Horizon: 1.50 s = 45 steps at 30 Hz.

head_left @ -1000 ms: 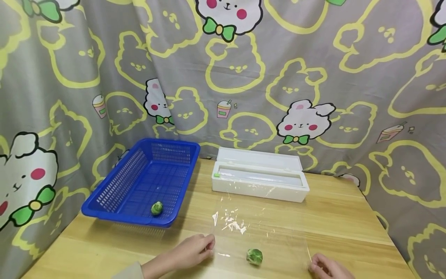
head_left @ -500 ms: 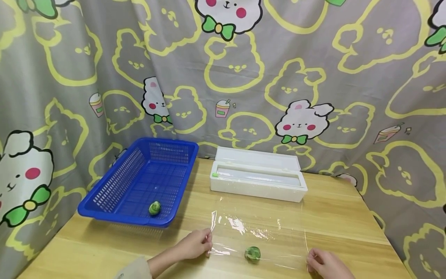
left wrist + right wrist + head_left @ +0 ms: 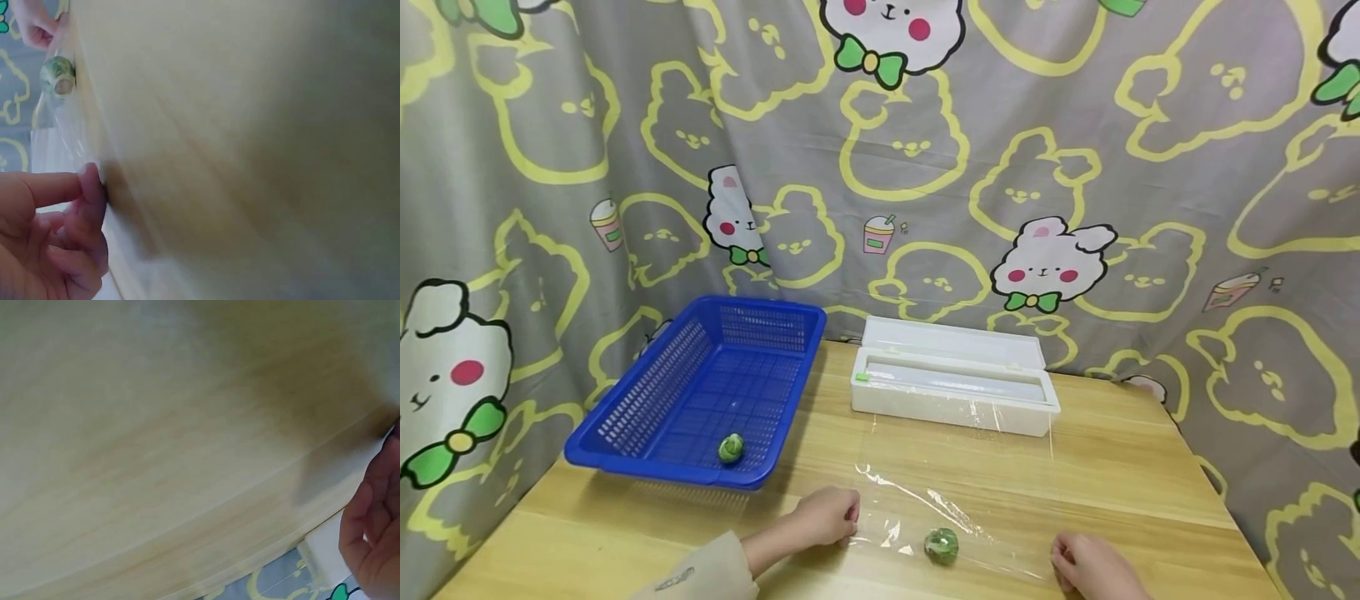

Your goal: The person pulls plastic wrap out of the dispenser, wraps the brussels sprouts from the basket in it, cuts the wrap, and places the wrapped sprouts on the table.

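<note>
A sheet of clear cling film (image 3: 955, 492) stretches from a white dispenser box (image 3: 955, 408) toward me. My left hand (image 3: 826, 517) pinches its near left corner between thumb and fingers, as the left wrist view also shows. At the near right corner, my right hand (image 3: 1096, 567) has its fingers curled on the film's edge. Between the two hands sits a green Brussels sprout (image 3: 942, 546), its cut end visible in the left wrist view (image 3: 64, 85). Film glints cross in front of the sprout; whether the film touches it I cannot tell.
At the left stands a blue plastic basket (image 3: 752, 383) with another Brussels sprout (image 3: 731, 448) in it. The dispenser's lid (image 3: 955, 343) is raised, with a film roll (image 3: 955, 382) inside. A patterned curtain (image 3: 925, 167) hangs behind the wooden table (image 3: 1120, 467).
Both hands have shifted slightly away from me, still at the film's corners. Glare and creases on the film have changed place. The sprouts, basket and box stay put.
</note>
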Each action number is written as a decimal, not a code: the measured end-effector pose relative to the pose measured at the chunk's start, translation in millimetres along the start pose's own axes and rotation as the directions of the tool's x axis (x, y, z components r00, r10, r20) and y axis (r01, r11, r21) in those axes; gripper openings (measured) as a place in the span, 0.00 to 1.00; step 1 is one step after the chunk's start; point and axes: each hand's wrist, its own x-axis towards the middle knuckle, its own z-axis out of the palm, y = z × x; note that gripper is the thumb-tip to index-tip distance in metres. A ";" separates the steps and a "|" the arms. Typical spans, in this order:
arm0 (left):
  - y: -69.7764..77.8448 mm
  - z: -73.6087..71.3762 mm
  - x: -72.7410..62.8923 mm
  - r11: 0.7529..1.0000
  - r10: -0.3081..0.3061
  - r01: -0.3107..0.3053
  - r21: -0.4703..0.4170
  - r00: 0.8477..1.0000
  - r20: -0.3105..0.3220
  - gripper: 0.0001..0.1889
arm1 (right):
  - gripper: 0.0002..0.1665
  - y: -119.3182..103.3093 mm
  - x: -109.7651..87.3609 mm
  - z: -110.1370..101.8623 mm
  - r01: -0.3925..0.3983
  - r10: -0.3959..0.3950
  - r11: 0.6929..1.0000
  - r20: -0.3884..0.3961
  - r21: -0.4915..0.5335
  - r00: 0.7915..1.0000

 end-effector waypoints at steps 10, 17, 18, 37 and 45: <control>7.8 2.8 8.7 0.966 0.130 -0.098 0.239 0.984 -0.122 0.15 | 0.13 -14.9 1.0 7.9 -0.014 -0.034 0.954 -0.154 -0.298 0.987; 7.9 2.8 16.8 0.957 0.229 -0.220 0.188 0.973 -0.032 0.18 | 0.16 -9.4 0.9 4.0 -0.022 -0.021 0.956 -0.145 -0.292 0.989; 7.3 2.3 16.5 0.957 0.225 -0.216 0.191 0.974 -0.025 0.19 | 0.16 -8.3 1.8 3.4 -0.023 -0.018 0.960 -0.143 -0.281 0.990; 32.9 -7.3 35.7 0.974 0.221 -0.225 0.026 0.968 0.116 0.04 | 0.15 -2.9 0.4 -3.1 -0.043 0.029 0.988 -0.099 -0.149 0.995; 68.3 19.8 44.0 0.937 0.330 -0.337 0.092 0.941 0.079 0.14 | 0.15 -2.8 1.4 -3.6 -0.049 0.036 0.991 -0.107 -0.123 0.994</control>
